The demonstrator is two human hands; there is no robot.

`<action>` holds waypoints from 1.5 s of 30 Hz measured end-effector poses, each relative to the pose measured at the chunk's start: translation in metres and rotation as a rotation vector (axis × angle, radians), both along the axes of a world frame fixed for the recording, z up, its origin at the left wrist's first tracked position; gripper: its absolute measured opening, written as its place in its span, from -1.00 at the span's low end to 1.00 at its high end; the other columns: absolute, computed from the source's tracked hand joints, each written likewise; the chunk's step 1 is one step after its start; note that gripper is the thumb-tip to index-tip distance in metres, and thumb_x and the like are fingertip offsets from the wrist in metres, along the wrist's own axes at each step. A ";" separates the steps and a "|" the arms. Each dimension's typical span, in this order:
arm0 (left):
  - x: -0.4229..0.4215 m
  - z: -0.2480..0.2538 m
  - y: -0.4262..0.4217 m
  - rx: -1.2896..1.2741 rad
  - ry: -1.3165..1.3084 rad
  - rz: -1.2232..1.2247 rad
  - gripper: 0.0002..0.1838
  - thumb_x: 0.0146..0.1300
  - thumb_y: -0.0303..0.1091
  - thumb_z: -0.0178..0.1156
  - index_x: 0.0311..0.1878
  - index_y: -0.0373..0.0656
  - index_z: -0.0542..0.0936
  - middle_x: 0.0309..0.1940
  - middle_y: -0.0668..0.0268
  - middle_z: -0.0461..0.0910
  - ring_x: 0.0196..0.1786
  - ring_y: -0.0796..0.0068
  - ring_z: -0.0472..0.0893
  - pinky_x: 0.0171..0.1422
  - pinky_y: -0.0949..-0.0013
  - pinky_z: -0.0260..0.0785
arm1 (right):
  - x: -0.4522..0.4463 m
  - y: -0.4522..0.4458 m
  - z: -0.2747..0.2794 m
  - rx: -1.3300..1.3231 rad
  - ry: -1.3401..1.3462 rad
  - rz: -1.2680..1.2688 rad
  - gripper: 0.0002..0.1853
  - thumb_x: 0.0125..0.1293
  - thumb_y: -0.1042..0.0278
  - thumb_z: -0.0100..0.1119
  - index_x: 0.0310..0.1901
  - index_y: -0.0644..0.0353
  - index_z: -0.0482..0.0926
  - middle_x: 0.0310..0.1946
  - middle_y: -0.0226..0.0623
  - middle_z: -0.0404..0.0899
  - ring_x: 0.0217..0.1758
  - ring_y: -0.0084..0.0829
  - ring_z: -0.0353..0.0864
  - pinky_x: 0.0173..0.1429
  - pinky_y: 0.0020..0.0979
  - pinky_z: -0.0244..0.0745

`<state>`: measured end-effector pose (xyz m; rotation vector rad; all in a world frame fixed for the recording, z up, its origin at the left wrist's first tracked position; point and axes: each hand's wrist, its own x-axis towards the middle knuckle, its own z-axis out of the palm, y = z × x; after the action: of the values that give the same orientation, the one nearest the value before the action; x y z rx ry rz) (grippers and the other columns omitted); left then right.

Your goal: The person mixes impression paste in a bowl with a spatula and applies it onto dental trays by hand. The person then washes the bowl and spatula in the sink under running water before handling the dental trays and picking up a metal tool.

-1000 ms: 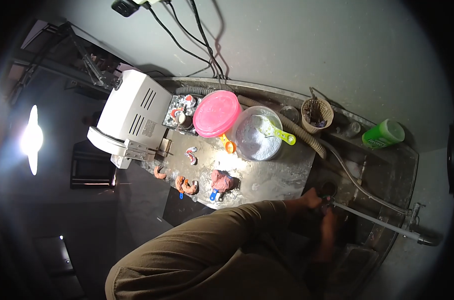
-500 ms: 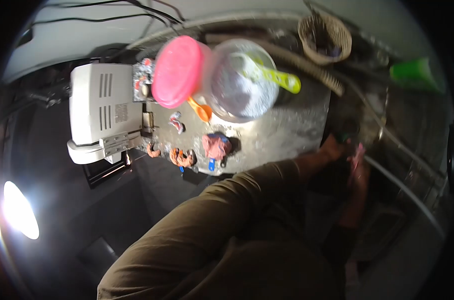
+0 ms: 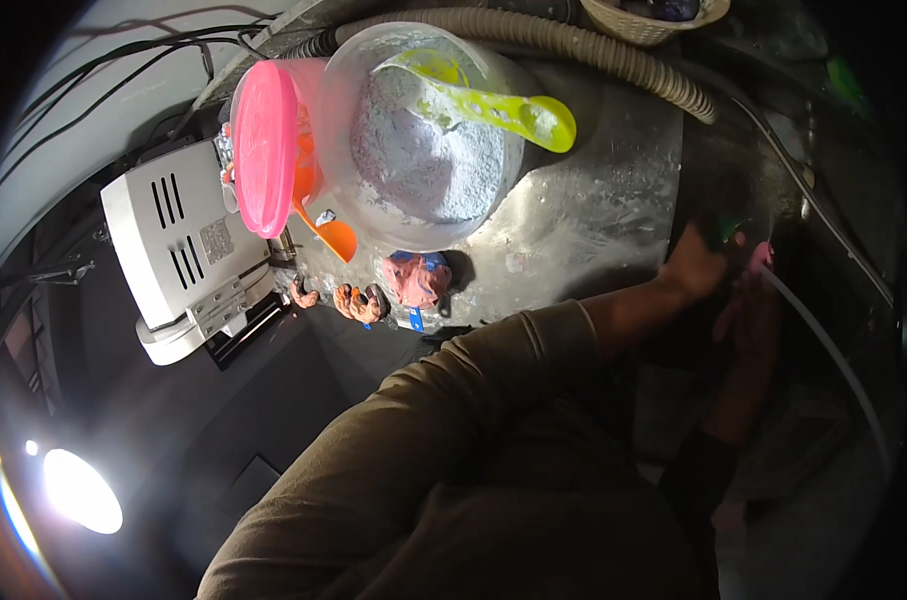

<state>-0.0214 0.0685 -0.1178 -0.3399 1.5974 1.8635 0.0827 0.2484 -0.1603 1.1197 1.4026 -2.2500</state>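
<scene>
My left hand (image 3: pixel 696 266) is closed beside the metal worktop's right edge, in deep shadow. A dark green thing (image 3: pixel 732 228) shows at its fingers, too dim to name. Close by, my right hand (image 3: pixel 756 318) is curled at a small pink thing (image 3: pixel 764 252), whose kind I cannot make out. A pale hose (image 3: pixel 822 335) runs up to this pink thing. On the worktop (image 3: pixel 604 220), left of my hands, stands a clear tub (image 3: pixel 336 150) of pale powder (image 3: pixel 429 165), with a lime-green scoop (image 3: pixel 509 112) lying across it.
A pink-lidded tub (image 3: pixel 264 150), an orange scoop (image 3: pixel 336 240) and a pink moulded lump with blue parts (image 3: pixel 419 280) stand left. Smaller orange-brown pieces (image 3: pixel 359 302) lie near a white machine (image 3: pixel 189 235). A ribbed hose (image 3: pixel 574 40) and wicker basket (image 3: pixel 654 28) are behind.
The view has shifted and tilted, so the tubs look closer and the basket sits at the top edge. Both hands stay together beyond the worktop's edge, the pink thing still at my right hand.
</scene>
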 end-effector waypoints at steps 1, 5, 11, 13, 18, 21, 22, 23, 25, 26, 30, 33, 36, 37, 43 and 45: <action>0.000 0.001 0.000 0.072 -0.053 0.009 -0.55 0.31 -0.32 0.19 0.19 -0.33 0.40 0.03 0.00 0.54 0.12 0.16 0.55 0.25 0.26 0.37 | 0.001 -0.001 -0.002 -0.005 0.014 -0.019 -0.61 0.38 0.29 0.16 0.14 0.27 0.39 -0.22 -0.40 0.50 -0.21 -0.54 0.50 -0.17 -0.50 0.46; 0.000 0.008 0.000 0.122 -0.065 0.067 -0.56 0.30 -0.34 0.20 0.17 -0.33 0.39 0.01 0.01 0.55 0.12 0.19 0.56 0.23 0.26 0.39 | -0.012 -0.003 0.014 -0.077 -0.084 0.077 -0.55 0.42 0.30 0.06 0.29 0.23 0.35 -0.19 -0.43 0.51 -0.35 -0.66 0.44 -0.34 -0.61 0.49; 0.006 0.003 0.003 -0.027 -0.097 0.074 -0.45 0.25 -0.26 0.32 0.19 -0.35 0.38 -0.01 0.08 0.58 0.10 0.29 0.57 0.21 0.29 0.42 | -0.043 -0.031 0.035 -0.070 -0.229 -0.009 -0.59 0.46 0.04 0.06 0.17 0.13 0.44 -0.39 -0.54 0.47 -0.48 -0.72 0.44 -0.57 -0.64 0.34; 0.005 0.005 0.002 0.019 -0.034 0.097 -0.42 0.21 -0.24 0.35 0.18 -0.36 0.37 0.00 0.04 0.57 0.13 0.23 0.56 0.24 0.25 0.40 | -0.088 -0.081 0.076 0.101 -0.441 -0.351 -0.57 0.48 -0.06 0.00 0.16 0.10 0.45 -0.32 -0.49 0.56 -0.48 -0.69 0.50 -0.64 -0.60 0.35; 0.011 0.007 0.006 -0.085 -0.016 0.102 -0.43 0.21 -0.23 0.34 0.17 -0.35 0.38 0.00 0.00 0.56 0.11 0.13 0.57 0.24 0.23 0.40 | -0.024 -0.002 -0.002 -0.490 -0.042 -0.080 -0.53 0.48 -0.11 -0.06 0.14 0.11 0.45 -0.12 -0.35 0.60 -0.21 -0.49 0.61 -0.34 -0.34 0.60; 0.009 0.006 0.002 -0.122 0.005 0.056 -0.40 0.22 -0.22 0.33 0.21 -0.36 0.36 0.01 -0.05 0.54 0.11 0.09 0.56 0.27 0.21 0.38 | -0.022 -0.007 0.014 -0.354 -0.071 -0.151 -0.56 0.51 -0.03 -0.08 0.18 0.14 0.42 -0.01 -0.29 0.57 -0.07 -0.39 0.60 -0.13 -0.32 0.61; 0.007 0.006 0.000 -0.049 -0.020 0.032 -0.37 0.23 -0.21 0.32 0.23 -0.37 0.34 0.01 -0.07 0.53 0.12 0.06 0.55 0.29 0.20 0.36 | -0.027 -0.011 0.020 -0.397 -0.015 -0.129 -0.56 0.52 0.00 -0.09 0.20 0.16 0.41 0.03 -0.27 0.56 -0.03 -0.36 0.60 -0.07 -0.34 0.61; 0.008 0.000 0.001 -0.048 -0.009 0.034 -0.37 0.23 -0.21 0.32 0.23 -0.37 0.34 0.01 -0.07 0.53 0.12 0.06 0.55 0.29 0.20 0.36 | -0.032 -0.016 0.026 -0.441 0.041 -0.106 -0.57 0.53 0.04 -0.10 0.23 0.17 0.40 0.07 -0.26 0.54 0.01 -0.33 0.60 -0.02 -0.37 0.60; 0.014 -0.013 0.006 -0.036 0.117 0.060 -0.35 0.23 -0.19 0.33 0.25 -0.39 0.33 0.03 -0.06 0.53 0.16 0.09 0.53 0.31 0.22 0.34 | -0.044 -0.028 0.036 -0.337 -0.121 -0.346 -0.65 0.54 0.13 -0.11 0.17 0.17 0.40 -0.08 -0.27 0.59 -0.13 -0.44 0.60 -0.09 -0.34 0.62; 0.012 -0.007 0.004 -0.034 0.131 0.057 -0.35 0.23 -0.19 0.33 0.25 -0.39 0.33 0.03 -0.06 0.53 0.16 0.09 0.53 0.31 0.22 0.34 | -0.034 -0.018 0.024 -0.338 -0.106 -0.347 -0.65 0.54 0.13 -0.11 0.17 0.17 0.40 -0.08 -0.27 0.59 -0.13 -0.44 0.60 -0.09 -0.34 0.62; 0.006 0.013 -0.004 -0.056 0.064 0.021 -0.36 0.25 -0.18 0.33 0.24 -0.39 0.35 0.06 -0.02 0.54 0.18 0.19 0.53 0.30 0.27 0.34 | -0.009 0.002 0.005 -0.518 0.139 -0.237 -0.61 0.48 0.43 -0.05 0.29 0.27 0.30 0.05 -0.18 0.53 0.00 -0.41 0.56 0.04 -0.41 0.54; 0.002 0.021 -0.008 -0.010 0.007 -0.013 -0.35 0.25 -0.16 0.34 0.24 -0.39 0.34 0.05 0.00 0.56 0.17 0.23 0.53 0.28 0.29 0.35 | -0.014 -0.013 0.020 -0.470 0.156 -0.265 -0.49 0.38 0.59 0.03 0.35 0.29 0.25 0.09 -0.17 0.50 -0.01 -0.42 0.56 0.05 -0.45 0.51; 0.006 0.011 -0.005 0.020 -0.028 -0.028 -0.34 0.22 -0.14 0.36 0.23 -0.39 0.36 0.04 0.00 0.58 0.14 0.24 0.55 0.26 0.30 0.36 | -0.016 -0.008 0.009 -0.417 0.272 -0.193 -0.42 0.26 0.71 0.09 0.34 0.28 0.27 0.06 -0.20 0.52 -0.09 -0.47 0.55 -0.05 -0.50 0.51; 0.006 0.013 -0.005 -0.005 -0.016 -0.029 -0.33 0.21 -0.13 0.38 0.22 -0.38 0.37 0.04 0.00 0.58 0.13 0.25 0.55 0.25 0.30 0.36 | -0.021 -0.009 0.010 -0.391 0.244 -0.183 -0.45 0.26 0.68 0.11 0.31 0.27 0.31 0.01 -0.24 0.54 -0.16 -0.51 0.52 -0.15 -0.52 0.48; 0.007 0.037 -0.014 -0.186 0.142 -0.207 -0.35 0.22 -0.07 0.34 0.24 -0.30 0.41 0.09 -0.03 0.57 0.20 0.10 0.54 0.32 0.23 0.34 | -0.024 -0.008 0.018 -0.199 0.041 -0.352 -0.85 0.45 0.24 0.05 -0.22 0.11 0.50 -0.54 -0.51 0.40 -0.71 -0.69 0.18 -0.58 -0.62 0.14; 0.011 0.035 -0.012 -0.205 0.183 -0.198 -0.33 0.22 -0.05 0.33 0.26 -0.29 0.40 0.10 -0.04 0.56 0.21 0.09 0.54 0.33 0.22 0.34 | -0.022 -0.006 0.025 -0.251 0.060 -0.379 -0.79 0.47 0.19 0.03 -0.32 0.07 0.45 -0.61 -0.53 0.36 -0.75 -0.68 0.15 -0.64 -0.60 0.11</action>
<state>-0.0101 0.0563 -0.0828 -0.0953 1.8790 1.6230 0.0609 0.2426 -0.1353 1.3277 0.9503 -2.6460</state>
